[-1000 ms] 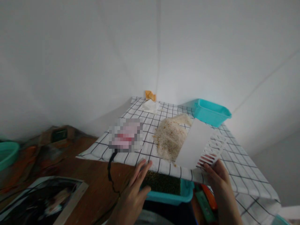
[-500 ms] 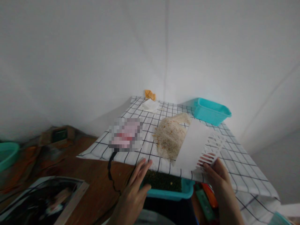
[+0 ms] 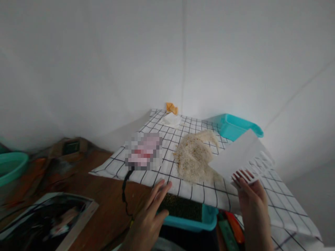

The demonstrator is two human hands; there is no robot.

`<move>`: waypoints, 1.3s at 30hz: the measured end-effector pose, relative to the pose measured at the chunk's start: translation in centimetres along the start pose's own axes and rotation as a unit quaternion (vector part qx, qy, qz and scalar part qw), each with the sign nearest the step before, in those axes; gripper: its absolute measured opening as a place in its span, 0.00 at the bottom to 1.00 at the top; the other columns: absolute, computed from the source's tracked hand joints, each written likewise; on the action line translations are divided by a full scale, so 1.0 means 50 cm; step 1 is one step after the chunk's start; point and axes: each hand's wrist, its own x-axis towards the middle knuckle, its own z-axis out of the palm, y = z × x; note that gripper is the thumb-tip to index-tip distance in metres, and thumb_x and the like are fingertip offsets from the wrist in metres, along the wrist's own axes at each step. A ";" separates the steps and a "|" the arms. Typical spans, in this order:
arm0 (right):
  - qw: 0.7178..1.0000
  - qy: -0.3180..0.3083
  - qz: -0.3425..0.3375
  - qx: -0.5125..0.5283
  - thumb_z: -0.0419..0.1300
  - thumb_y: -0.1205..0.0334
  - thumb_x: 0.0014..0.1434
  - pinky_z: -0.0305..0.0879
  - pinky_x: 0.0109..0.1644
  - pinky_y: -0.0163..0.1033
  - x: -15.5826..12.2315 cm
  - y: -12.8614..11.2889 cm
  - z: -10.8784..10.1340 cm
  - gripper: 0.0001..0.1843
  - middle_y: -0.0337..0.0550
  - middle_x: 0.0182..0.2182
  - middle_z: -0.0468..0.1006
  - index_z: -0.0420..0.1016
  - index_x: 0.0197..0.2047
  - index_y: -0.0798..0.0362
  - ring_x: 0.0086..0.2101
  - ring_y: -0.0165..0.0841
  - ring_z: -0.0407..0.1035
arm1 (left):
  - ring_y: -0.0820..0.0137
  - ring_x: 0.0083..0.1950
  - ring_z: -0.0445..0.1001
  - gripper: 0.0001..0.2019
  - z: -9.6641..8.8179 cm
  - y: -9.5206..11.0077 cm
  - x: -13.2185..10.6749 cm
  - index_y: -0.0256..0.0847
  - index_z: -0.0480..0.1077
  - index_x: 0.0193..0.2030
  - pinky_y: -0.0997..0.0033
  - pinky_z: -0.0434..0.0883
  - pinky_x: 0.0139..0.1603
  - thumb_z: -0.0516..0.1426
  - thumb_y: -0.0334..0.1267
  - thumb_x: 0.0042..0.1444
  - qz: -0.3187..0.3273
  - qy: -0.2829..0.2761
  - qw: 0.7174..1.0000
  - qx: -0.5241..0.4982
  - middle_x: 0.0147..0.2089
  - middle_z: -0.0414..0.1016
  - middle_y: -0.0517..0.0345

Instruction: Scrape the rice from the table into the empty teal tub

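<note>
The person's empty left hand (image 3: 149,216), fingers extended, is at the near edge of the checked cloth (image 3: 167,167), open room beyond its fingertips — farther right a grainy pale heap (image 3: 192,160), then a slotted white sheet (image 3: 235,153), gripped in the curled right hand (image 3: 252,200)

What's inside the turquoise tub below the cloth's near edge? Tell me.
The tub holds a dark, grainy mass. The cloth hides its far side, the left hand its left end; anything deeper is covered.
</note>
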 end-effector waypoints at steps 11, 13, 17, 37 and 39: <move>0.919 -0.198 -0.204 -0.272 0.62 0.63 0.49 0.71 0.40 0.46 0.272 -0.112 0.091 0.12 0.43 0.33 0.80 0.73 0.39 0.52 0.33 0.38 0.75 | 0.54 0.74 0.41 0.17 -0.002 -0.005 -0.003 0.39 0.65 0.27 0.49 0.62 0.67 0.46 0.14 0.53 0.014 -0.016 1.000 0.004 0.77 0.34 0.60; 0.832 -0.241 -0.267 -0.422 0.58 0.66 0.51 0.68 0.37 0.42 0.315 -0.139 0.125 0.09 0.42 0.30 0.79 0.74 0.36 0.52 0.30 0.36 0.73 | 0.53 0.74 0.40 0.17 -0.002 -0.008 -0.004 0.39 0.65 0.27 0.47 0.63 0.66 0.45 0.14 0.53 0.022 -0.011 1.000 0.008 0.77 0.32 0.60; 0.767 -0.292 -0.301 -0.485 0.53 0.75 0.44 0.60 0.33 0.34 0.371 -0.157 0.214 0.12 0.38 0.21 0.74 0.75 0.27 0.52 0.25 0.31 0.66 | 0.52 0.74 0.40 0.17 0.002 -0.013 -0.004 0.39 0.65 0.27 0.47 0.66 0.64 0.46 0.13 0.51 0.041 0.006 0.999 0.023 0.77 0.32 0.58; 0.671 -0.598 -0.245 -0.364 0.47 0.79 0.38 0.65 0.43 0.35 0.364 0.005 0.445 0.20 0.41 0.29 0.80 0.77 0.28 0.55 0.35 0.31 0.74 | 0.54 0.73 0.48 0.15 0.024 -0.028 -0.006 0.39 0.65 0.24 0.56 0.65 0.65 0.49 0.17 0.55 0.056 0.073 0.995 0.024 0.76 0.44 0.57; 0.653 -0.618 -0.238 -0.368 0.46 0.79 0.37 0.66 0.41 0.34 0.361 -0.001 0.447 0.21 0.39 0.28 0.81 0.76 0.28 0.55 0.34 0.30 0.74 | 0.54 0.73 0.47 0.15 0.023 -0.027 -0.004 0.39 0.65 0.24 0.56 0.66 0.64 0.49 0.18 0.55 0.055 0.067 0.996 0.028 0.75 0.44 0.57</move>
